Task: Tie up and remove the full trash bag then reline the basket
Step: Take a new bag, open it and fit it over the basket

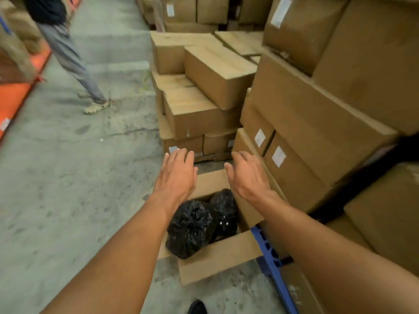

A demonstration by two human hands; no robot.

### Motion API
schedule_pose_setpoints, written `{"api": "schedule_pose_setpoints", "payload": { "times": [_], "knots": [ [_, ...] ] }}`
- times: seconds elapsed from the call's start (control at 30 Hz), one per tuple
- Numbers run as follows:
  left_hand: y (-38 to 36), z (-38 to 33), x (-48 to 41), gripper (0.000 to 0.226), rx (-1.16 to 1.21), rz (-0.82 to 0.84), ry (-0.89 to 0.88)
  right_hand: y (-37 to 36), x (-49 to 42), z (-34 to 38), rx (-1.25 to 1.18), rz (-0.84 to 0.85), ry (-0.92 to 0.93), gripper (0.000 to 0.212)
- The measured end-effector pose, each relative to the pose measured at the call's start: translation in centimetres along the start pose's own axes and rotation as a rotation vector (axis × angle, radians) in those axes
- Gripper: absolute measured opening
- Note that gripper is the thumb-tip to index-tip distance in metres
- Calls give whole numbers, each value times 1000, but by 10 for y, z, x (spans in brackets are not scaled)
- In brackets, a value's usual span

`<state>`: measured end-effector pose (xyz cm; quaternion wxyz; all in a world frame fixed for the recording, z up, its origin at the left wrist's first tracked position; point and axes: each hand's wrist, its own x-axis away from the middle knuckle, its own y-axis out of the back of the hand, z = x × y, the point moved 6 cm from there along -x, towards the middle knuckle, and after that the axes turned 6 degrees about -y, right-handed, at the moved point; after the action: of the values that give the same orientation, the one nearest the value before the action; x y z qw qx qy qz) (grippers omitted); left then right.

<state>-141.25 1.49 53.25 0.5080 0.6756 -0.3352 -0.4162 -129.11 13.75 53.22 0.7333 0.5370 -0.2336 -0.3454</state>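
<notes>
An open cardboard box (217,257) stands on the concrete floor at lower centre. Inside it lie two tied black trash bags: a larger one (190,227) near the front and a smaller one (223,209) behind it. My left hand (176,175) hovers above the box's far left edge, fingers spread, holding nothing. My right hand (247,175) hovers above the far right edge, palm down and fingers apart, also empty. Neither hand touches the bags. No basket is visible.
Stacked cardboard cartons (317,121) rise along the right side on a blue pallet (274,266). More cartons (199,91) stand just beyond the box. A person (68,55) stands on the floor at upper left beside orange racking (15,96). My shoe (197,307) shows at the bottom.
</notes>
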Motion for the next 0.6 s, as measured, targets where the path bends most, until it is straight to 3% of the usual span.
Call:
{"api": "schedule_pose_setpoints", "payload": {
  "times": [0.27, 0.6],
  "knots": [
    [173, -145, 71, 35, -12, -262, -185, 185, 155, -37, -17, -297, -85, 41],
    [297, -326, 178, 34, 121, -349, -555, 336, 388, -93, 68, -591, -351, 43]
  ]
}}
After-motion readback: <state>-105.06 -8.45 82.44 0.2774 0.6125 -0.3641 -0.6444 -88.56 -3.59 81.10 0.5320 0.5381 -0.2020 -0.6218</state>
